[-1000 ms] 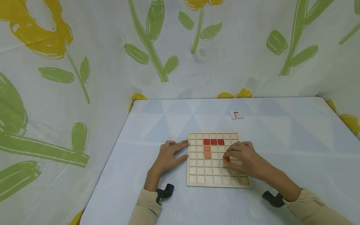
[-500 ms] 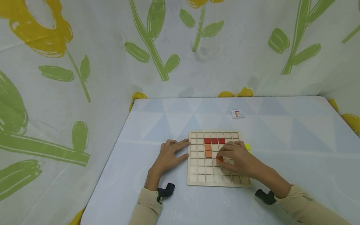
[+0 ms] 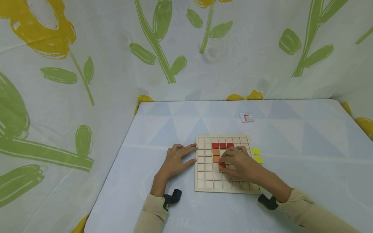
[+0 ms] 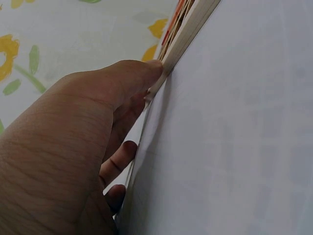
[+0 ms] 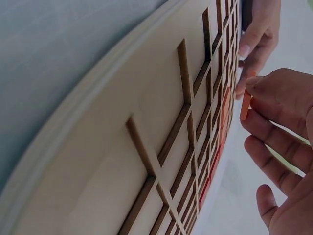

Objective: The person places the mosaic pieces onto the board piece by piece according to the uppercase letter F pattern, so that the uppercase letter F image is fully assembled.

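Observation:
A square wooden grid board (image 3: 209,184) lies on the table. Three red tiles (image 3: 222,145) sit side by side in one row, and two orange tiles (image 3: 216,155) run down below the leftmost one. My right hand (image 3: 240,164) is over the board, pinching another orange tile (image 5: 246,100) between thumb and fingers. In the right wrist view that tile is held on edge, apart from the board. My left hand (image 3: 175,160) rests at the board's left edge, fingers extended, the thumb touching the side (image 4: 168,61) in the left wrist view.
Two yellow-green tiles (image 3: 257,156) lie just right of the board, near my right forearm. Farther back stands a small card (image 3: 246,117) printed with a coloured grid pattern. A flower-print curtain (image 3: 113,64) hangs behind and left of the table (image 3: 163,129).
My right hand has moved left over the board with the orange tile, close to the lower placed orange tile. The yellow-green tiles have come into sight. My left hand stays put.

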`<act>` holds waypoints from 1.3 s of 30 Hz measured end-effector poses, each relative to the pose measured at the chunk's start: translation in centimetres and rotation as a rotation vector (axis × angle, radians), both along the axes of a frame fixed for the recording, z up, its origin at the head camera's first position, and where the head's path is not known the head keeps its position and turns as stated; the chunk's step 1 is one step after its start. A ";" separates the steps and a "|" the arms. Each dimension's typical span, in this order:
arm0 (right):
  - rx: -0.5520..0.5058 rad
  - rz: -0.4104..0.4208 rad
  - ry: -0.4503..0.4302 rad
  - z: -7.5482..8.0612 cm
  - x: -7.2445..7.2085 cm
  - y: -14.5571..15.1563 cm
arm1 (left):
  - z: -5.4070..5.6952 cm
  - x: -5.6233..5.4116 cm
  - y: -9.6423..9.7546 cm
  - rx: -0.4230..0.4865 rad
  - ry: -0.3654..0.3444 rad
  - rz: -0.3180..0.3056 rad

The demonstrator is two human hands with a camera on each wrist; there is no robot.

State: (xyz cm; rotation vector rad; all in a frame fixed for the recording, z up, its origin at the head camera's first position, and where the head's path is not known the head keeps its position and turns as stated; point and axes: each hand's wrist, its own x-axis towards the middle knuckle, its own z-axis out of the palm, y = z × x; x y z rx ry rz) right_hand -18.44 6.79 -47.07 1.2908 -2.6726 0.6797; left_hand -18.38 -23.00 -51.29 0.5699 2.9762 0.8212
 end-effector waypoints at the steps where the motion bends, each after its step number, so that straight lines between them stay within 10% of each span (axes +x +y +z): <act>1: -0.003 0.004 -0.001 0.0 0.0 -0.1 | 0.0 0.0 0.0 0.002 0.000 0.001; 29: 0.103 0.064 0.141 -1.0 -0.1 -1.4 | 0.1 0.0 0.1 0.018 0.020 -0.003; 39: -0.028 0.038 0.128 -0.6 0.3 -0.1 | 0.0 0.0 0.0 0.012 0.017 -0.006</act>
